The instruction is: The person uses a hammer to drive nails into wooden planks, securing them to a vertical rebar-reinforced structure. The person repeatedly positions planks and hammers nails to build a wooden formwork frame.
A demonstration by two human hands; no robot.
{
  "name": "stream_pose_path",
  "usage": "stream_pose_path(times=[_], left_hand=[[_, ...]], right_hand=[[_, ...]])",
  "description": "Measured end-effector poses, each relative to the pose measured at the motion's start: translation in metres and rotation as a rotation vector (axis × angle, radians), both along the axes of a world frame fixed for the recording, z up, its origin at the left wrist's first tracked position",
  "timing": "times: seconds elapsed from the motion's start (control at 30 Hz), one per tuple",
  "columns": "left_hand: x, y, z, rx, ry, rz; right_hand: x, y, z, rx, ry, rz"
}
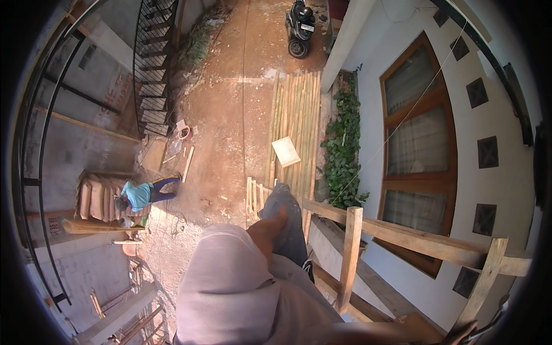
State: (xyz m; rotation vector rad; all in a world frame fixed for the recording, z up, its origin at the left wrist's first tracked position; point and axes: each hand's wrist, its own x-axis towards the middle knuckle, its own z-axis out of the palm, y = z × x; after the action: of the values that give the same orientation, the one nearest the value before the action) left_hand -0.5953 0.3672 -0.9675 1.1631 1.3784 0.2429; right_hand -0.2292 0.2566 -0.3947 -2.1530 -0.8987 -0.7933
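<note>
I am high above a yard, looking down past my grey sleeve [224, 264] and dark trousers [290, 230]. My bare left forearm comes out of the sleeve, and my left hand [280, 217] is against the trouser leg near the knee; its fingers cannot be made out. At the lower edge my right forearm [368, 332] is smeared and reaches right, toward a wooden railing post [482, 282]. Its hand is too blurred and dark to read. Closer to my leg stands another upright wooden post [349, 259], joined to a rail [414, 238].
Bamboo poles [296, 109] lie below with a pale board [286, 152] on them. At left a person in blue [138, 195] bends by stacked sacks [98, 198]. A black staircase [154, 69], motorbike [300, 29], green plants [342, 144] and wood-framed windows [417, 138] surround the yard.
</note>
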Motion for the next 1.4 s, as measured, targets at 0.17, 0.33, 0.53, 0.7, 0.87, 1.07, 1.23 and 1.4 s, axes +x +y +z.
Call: stream_pose_path(times=[0.17, 0.33, 0.53, 0.7, 0.87, 1.07, 1.23, 1.4], left_hand=[[-0.008, -0.003, -0.009, -0.02, 0.007, -0.017], [-0.013, 0.001, -0.015, -0.039, 0.003, -0.029], [-0.014, 0.012, -0.033, -0.062, -0.026, -0.022], [-0.03, 0.011, -0.057, -0.177, -0.109, 0.036], [-0.028, 0.007, -0.098, -0.247, -0.221, 0.13], [0.012, 0.011, -0.163, 0.399, -0.08, 0.082], [0.012, 0.013, -0.172, 0.269, 0.004, 0.098], [0.0, 0.019, -0.144, -0.14, -0.197, 0.265]], right_hand=[[0.008, -0.012, 0.0, -0.153, 0.187, -0.176], [0.004, -0.016, 0.001, -0.138, 0.153, -0.179], [-0.003, -0.011, 0.004, -0.097, 0.143, -0.145], [-0.011, -0.01, 0.005, -0.181, 0.118, -0.264], [-0.014, -0.007, 0.002, -0.141, 0.11, -0.288], [-0.01, -0.008, -0.001, -0.167, 0.045, -0.313], [-0.008, -0.009, -0.004, -0.104, 0.049, -0.292], [-0.011, -0.008, -0.003, -0.098, 0.098, -0.358]])
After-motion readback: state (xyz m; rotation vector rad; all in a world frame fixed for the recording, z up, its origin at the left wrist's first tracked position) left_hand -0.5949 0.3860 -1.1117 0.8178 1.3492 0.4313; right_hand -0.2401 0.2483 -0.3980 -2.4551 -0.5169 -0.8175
